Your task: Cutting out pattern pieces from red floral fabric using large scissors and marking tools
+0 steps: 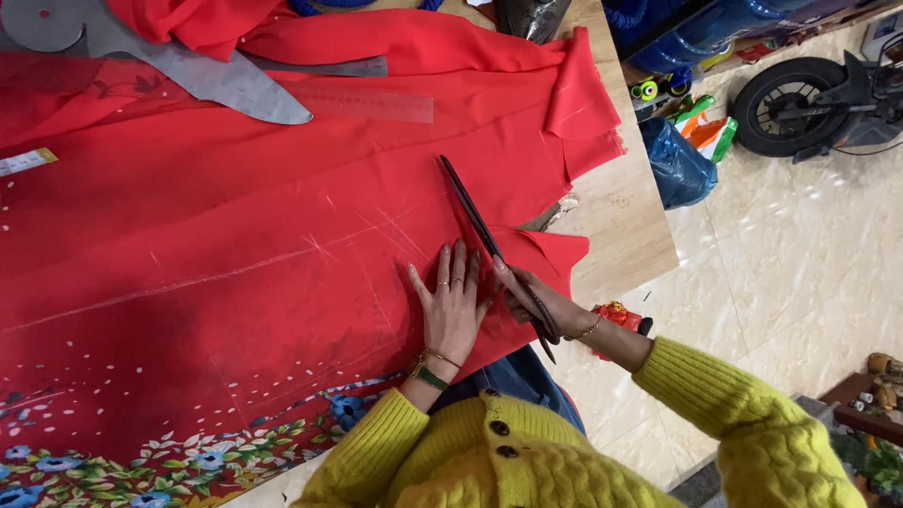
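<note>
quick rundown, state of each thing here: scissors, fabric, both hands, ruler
scissors: blades shut or nearly so, lying along the cut in the cloth
red fabric: spread flat on the table, chalk-marked, partly cut at the right edge
left hand: open, pressed flat on the fabric
right hand: closed around the scissors handles
clear ruler: lying flat on the fabric, untouched
wooden table: mostly covered by the fabric

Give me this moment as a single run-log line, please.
left hand flat on red fabric | right hand holds scissors

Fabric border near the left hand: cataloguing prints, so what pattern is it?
Blue flowers with green leaves, head view.
</note>
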